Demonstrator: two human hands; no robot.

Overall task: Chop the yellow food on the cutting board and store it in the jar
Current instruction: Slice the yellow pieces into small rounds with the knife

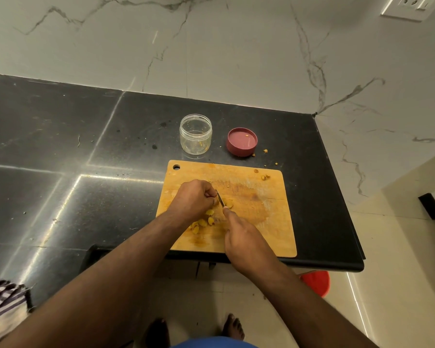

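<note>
A wooden cutting board [269, 222] lies at the counter's front edge. Several yellow food pieces [209, 217] sit on its left half. My left hand [194, 197], fingers curled, pins a yellow piece against the board. My right hand [241, 237] grips a small knife [221, 200], the index finger along its back, and the blade stands on the food beside my left fingertips. An open clear jar [196, 134] stands behind the board with only yellow traces inside. Its red lid [242, 141] lies upside down to the jar's right.
The black stone counter [86, 151] ends at a corner on the right, with a marble wall behind. Yellow crumbs [264, 176] dot the board's far right corner and the counter near the lid. A striped cloth [3, 302] hangs at lower left. A red object [317, 282] sits on the floor.
</note>
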